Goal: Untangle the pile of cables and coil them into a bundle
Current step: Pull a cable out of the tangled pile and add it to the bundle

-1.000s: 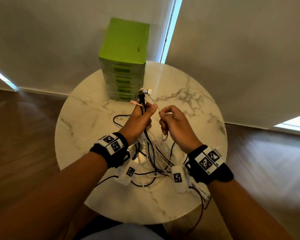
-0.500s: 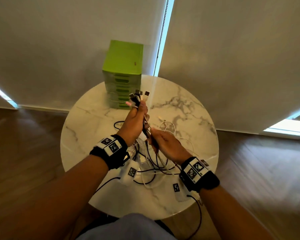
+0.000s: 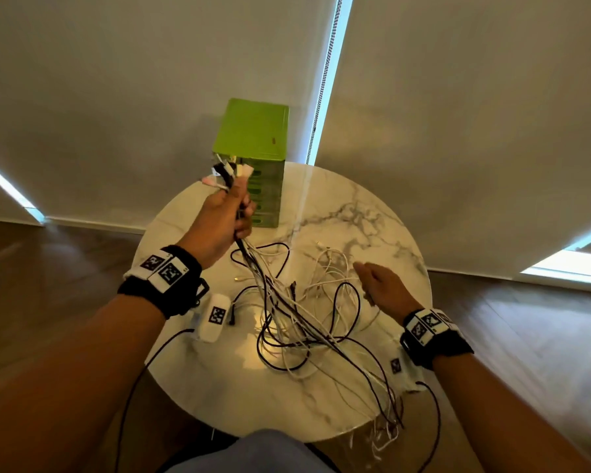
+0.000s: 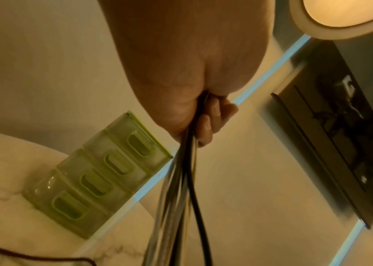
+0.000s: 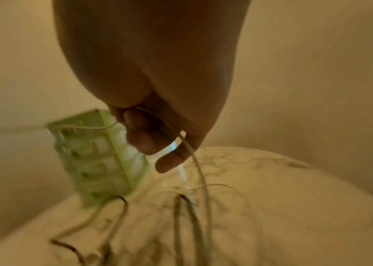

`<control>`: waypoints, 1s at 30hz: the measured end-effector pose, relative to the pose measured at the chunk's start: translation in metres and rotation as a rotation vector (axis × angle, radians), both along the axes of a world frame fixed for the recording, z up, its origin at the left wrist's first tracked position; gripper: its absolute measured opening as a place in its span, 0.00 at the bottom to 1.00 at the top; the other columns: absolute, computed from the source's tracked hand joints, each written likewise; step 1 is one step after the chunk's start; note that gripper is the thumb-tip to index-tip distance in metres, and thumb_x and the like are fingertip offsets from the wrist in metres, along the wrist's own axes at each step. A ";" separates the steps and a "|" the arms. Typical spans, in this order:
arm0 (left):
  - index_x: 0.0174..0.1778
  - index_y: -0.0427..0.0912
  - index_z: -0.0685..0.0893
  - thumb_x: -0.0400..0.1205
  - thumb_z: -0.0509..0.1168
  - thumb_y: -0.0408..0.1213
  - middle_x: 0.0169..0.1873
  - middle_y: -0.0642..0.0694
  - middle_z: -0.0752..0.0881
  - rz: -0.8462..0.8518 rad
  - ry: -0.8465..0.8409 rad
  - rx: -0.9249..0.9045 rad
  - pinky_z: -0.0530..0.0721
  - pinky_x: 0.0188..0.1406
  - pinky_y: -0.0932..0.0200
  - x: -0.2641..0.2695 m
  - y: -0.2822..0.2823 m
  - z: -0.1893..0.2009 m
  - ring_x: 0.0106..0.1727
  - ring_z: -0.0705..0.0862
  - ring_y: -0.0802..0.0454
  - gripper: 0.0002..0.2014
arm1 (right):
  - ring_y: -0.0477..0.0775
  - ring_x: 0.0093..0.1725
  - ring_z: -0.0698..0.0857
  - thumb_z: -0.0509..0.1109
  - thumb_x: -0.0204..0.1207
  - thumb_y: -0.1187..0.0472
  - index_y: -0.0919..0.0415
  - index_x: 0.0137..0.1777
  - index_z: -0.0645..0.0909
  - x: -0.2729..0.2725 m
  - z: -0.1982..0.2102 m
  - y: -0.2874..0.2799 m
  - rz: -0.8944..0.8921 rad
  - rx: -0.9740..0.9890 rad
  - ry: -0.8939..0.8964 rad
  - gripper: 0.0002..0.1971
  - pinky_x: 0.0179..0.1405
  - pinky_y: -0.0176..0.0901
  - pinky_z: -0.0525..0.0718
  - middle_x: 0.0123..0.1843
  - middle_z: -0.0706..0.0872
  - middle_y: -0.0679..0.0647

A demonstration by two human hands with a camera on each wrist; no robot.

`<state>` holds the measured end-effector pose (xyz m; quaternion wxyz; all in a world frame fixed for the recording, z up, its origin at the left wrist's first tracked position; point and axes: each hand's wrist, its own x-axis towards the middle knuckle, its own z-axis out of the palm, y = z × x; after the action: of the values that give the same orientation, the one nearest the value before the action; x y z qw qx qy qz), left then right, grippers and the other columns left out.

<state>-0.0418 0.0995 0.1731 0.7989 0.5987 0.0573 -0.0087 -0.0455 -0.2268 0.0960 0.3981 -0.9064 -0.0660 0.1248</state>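
My left hand is raised above the back of the round marble table and grips several black and white cables just below their plug ends. In the left wrist view the bundle hangs straight down from the fist. The strands run into a loose tangle on the table, and some ends hang over the front right edge. My right hand hovers low at the right of the tangle. Its curled fingers hold a thin white cable.
A green drawer box stands at the table's back edge, right behind my left hand. White blinds close off the back. Dark wood floor surrounds the table. A white tagged module hangs under my left wrist.
My left hand lifted the plug ends higher and to the left. My right hand slid down off the bundle and moved out to the right, so the cables now spread across the table.
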 end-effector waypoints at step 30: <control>0.39 0.45 0.74 0.90 0.56 0.53 0.25 0.54 0.74 0.020 -0.002 0.110 0.63 0.22 0.64 -0.008 -0.018 0.007 0.24 0.65 0.58 0.18 | 0.56 0.34 0.76 0.51 0.88 0.38 0.57 0.33 0.76 0.006 0.006 0.024 0.149 -0.242 -0.060 0.29 0.37 0.50 0.67 0.29 0.76 0.53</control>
<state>-0.0500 0.0813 0.1799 0.7651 0.6409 0.0627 0.0031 -0.0397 -0.2026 0.1023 0.2732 -0.9438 -0.1294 0.1337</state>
